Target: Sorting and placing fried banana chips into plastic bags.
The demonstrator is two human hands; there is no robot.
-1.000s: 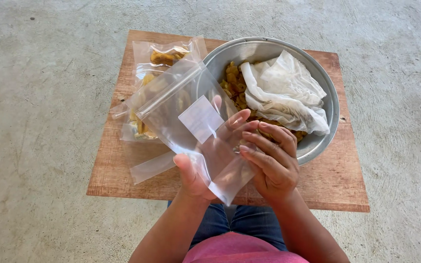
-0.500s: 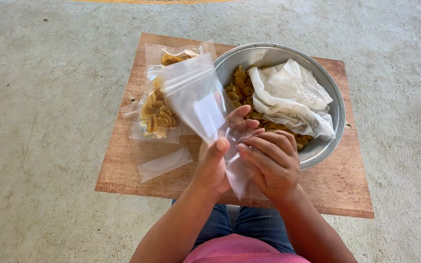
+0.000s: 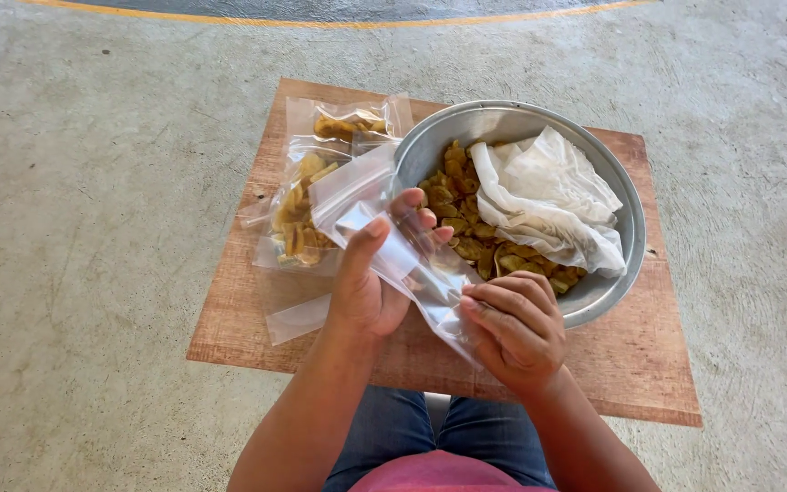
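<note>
Empty clear zip-top plastic bag (image 3: 403, 260) pinched by both grips, left hand (image 3: 368, 282) and right hand (image 3: 514, 328), in front of round metal bowl (image 3: 621, 264), mouth worked open.

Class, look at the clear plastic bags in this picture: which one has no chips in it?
The empty clear bag held up between the left hand and right hand. The two filled bags lying on the wooden board hold yellow chips.

Wooden board (image 3: 594, 383) on concrete floor (image 3: 93, 273) bears metal bowl (image 3: 626, 219), filled bags (image 3: 298, 219)
</note>
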